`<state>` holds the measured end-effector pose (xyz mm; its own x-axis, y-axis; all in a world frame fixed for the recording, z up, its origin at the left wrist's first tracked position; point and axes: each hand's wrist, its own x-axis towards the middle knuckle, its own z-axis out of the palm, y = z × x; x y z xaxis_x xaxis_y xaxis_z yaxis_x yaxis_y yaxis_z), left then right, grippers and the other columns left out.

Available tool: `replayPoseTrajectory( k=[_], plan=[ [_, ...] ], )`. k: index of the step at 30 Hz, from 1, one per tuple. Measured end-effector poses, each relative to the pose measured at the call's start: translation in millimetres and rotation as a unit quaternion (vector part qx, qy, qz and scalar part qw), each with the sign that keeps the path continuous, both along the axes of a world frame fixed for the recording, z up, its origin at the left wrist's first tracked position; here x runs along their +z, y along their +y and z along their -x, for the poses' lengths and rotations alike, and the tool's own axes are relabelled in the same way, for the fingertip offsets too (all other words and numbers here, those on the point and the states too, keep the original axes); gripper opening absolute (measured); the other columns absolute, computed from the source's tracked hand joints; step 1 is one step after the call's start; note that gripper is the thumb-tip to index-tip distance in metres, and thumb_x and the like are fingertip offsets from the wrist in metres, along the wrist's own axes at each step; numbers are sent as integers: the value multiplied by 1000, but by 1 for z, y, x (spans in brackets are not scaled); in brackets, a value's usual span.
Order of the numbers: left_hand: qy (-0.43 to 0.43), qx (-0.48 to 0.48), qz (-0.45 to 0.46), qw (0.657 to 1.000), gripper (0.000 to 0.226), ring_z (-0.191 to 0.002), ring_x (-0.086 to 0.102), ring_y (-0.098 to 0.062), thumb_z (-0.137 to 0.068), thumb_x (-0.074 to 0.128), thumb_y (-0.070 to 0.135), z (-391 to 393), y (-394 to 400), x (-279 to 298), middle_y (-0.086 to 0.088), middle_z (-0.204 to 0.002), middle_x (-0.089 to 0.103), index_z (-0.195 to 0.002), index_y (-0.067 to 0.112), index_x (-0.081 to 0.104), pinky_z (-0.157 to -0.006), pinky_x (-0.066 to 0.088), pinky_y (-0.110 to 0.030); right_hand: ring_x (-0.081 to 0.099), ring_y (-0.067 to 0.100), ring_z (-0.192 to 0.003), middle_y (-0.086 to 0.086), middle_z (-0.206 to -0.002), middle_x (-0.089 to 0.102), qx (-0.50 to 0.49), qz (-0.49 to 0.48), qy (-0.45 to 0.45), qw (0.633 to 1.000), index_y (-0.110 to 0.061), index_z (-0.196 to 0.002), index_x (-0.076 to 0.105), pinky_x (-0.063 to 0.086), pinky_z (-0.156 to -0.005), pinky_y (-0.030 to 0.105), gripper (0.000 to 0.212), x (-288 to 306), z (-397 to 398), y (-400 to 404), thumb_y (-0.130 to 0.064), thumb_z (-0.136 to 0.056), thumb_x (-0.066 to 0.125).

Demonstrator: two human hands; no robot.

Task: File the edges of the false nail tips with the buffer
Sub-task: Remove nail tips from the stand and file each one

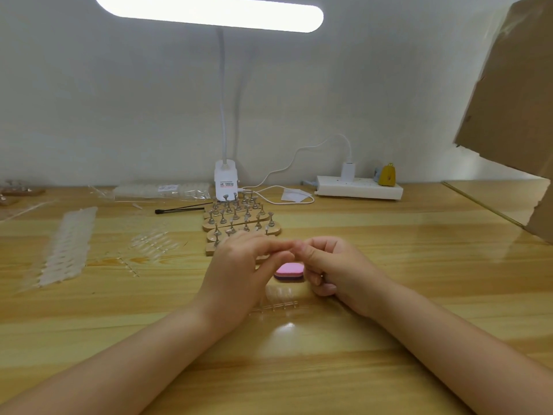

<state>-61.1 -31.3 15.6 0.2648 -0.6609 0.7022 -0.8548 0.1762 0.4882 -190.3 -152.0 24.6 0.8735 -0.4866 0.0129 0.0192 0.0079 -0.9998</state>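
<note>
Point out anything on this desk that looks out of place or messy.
Nothing looks damaged or spilled. The clear nail tip strips lie loosely scattered at the left, and a cardboard box leans in over the table's right edge, tilted.

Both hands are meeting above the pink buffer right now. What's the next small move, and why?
Probably lower the right hand and pick up the pink buffer. It lies untouched on the table between the hands, while the fingertips of both hands meet above it; the left hand seems to pinch something too blurred to identify. No filing can start until the buffer is held.
</note>
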Motion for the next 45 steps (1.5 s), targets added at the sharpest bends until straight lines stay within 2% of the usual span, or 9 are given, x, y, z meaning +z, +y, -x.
replayPoseTrajectory(
  k=[3,6,8,11,19,26,35,42,45],
  plan=[
    [-1,27,-4,1000,21,-88,60,-9,-84,63,33,-3,-1,-1,16,-88,67,-99,21,73,-84,47,-46,40,9,-46,-4,-50,48,-153,78,-12,985,-10,-72,65,30,-41,18,25,1,1,-3,-28,-88,65],
    [-2,45,-18,999,22,-89,62,-13,-87,62,29,-8,-1,-1,9,-91,68,-101,16,72,-83,48,-47,48,9,-56,-5,-60,53,-295,315,59,900,-18,-77,64,40,-55,29,14,-6,3,-15,-28,-86,61],
    [1,56,-29,998,19,-88,61,-13,-88,62,26,-10,-1,-3,9,-92,66,-103,15,70,-83,49,-45,50,10,-66,-8,-69,53,-292,400,144,857,-27,-85,62,39,-58,29,10,-10,5,-22,-36,-83,60],
    [20,64,-39,997,18,-88,59,-6,-90,59,25,-12,-3,-4,9,-93,63,-105,17,66,-82,50,-37,51,6,-78,-14,-81,53,-258,427,208,841,-37,-96,65,36,-59,25,17,-15,0,-27,-46,-83,59],
    [45,80,-92,992,16,-90,50,6,-95,55,26,-13,-7,-9,13,-98,56,-107,21,62,-77,42,-10,53,10,-85,-10,-88,57,-244,460,187,833,-31,-95,74,36,-61,25,18,-16,-6,-29,-44,-87,64],
    [56,78,-98,991,10,-91,48,8,-96,54,25,-14,-8,-10,15,-96,54,-103,24,61,-72,38,-5,51,15,-82,-1,-91,55,-246,551,132,786,-19,-97,73,41,-65,28,14,-17,-7,-20,-27,-90,64],
    [-12,43,-3,999,23,-84,60,-9,-90,57,26,-9,-1,-3,6,-92,62,-104,12,67,-76,52,-32,60,8,-68,-5,-73,65,-203,441,-28,874,-13,-87,69,48,-62,21,3,-14,-5,2,-11,-86,67],
    [-83,32,-8,996,22,-81,60,-18,-88,62,26,-5,-1,-4,2,-86,64,-99,10,71,-71,50,-45,58,13,-67,-1,-74,66,-163,455,-78,872,-12,-90,74,47,-62,28,9,-17,-5,5,-7,-85,69],
    [-73,33,2,997,23,-80,61,-18,-88,61,28,-5,0,-3,2,-87,65,-99,10,71,-71,50,-45,57,8,-69,-6,-75,65,-156,457,-79,872,-13,-91,74,45,-63,21,10,-18,-5,6,-7,-85,70]
  ],
)
